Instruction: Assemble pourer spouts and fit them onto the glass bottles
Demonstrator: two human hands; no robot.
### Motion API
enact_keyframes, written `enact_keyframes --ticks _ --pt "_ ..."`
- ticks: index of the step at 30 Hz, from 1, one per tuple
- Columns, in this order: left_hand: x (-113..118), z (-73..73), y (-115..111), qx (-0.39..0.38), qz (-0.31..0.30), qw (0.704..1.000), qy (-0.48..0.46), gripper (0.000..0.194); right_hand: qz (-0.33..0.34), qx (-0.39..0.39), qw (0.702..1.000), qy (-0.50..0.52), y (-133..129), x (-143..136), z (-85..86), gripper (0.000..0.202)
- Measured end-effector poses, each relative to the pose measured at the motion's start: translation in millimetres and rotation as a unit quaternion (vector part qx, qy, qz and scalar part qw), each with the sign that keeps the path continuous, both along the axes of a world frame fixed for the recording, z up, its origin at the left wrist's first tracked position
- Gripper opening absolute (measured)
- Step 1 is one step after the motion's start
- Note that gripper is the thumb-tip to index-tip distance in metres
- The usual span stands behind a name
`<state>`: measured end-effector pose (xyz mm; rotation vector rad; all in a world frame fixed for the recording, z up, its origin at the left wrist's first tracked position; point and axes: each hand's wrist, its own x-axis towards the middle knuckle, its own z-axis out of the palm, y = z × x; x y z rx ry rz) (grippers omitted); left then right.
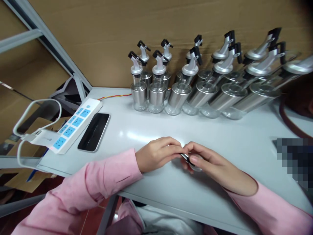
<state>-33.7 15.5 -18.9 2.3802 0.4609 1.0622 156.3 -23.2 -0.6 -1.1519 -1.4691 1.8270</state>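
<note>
Near the front of the grey table (151,187), my right hand (207,161) is closed on a small silver-and-black part with a clear round piece (195,167). The fingers hide much of it. My left hand (160,153) meets it from the other side, its fingers together and bent over the part's dark end; whether they grip it or only touch it is hard to tell. Behind both hands stand several steel-and-glass bottles with silver pourers and black levers, the nearest a bottle (179,94) in the front row.
A black phone (94,132) lies at the left beside a white power strip (73,125) with a plugged-in charger and white cable (60,111). Cardboard (97,39) stands behind the bottles. A grey metal frame (46,37) rises at the left. A pixelated patch covers the right edge.
</note>
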Motion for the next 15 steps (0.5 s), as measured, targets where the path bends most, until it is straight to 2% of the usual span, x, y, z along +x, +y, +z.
enact_keyframes --ticks 3,8,15 --pt "0.8 0.0 0.4 -0.014 -0.006 1.000 -0.020 0.011 0.012 -0.031 0.999 0.024 -1.2 -2.2 1.0 0.032" --pt "0.8 1.4 0.5 -0.048 -0.011 0.998 -0.041 0.010 -0.012 -0.043 0.997 0.058 -1.1 -4.1 -2.1 0.031" --pt "0.8 2.4 -1.3 -0.093 -0.026 0.994 -0.052 0.011 -0.026 -0.043 0.996 0.073 -2.7 -4.0 -3.3 0.046"
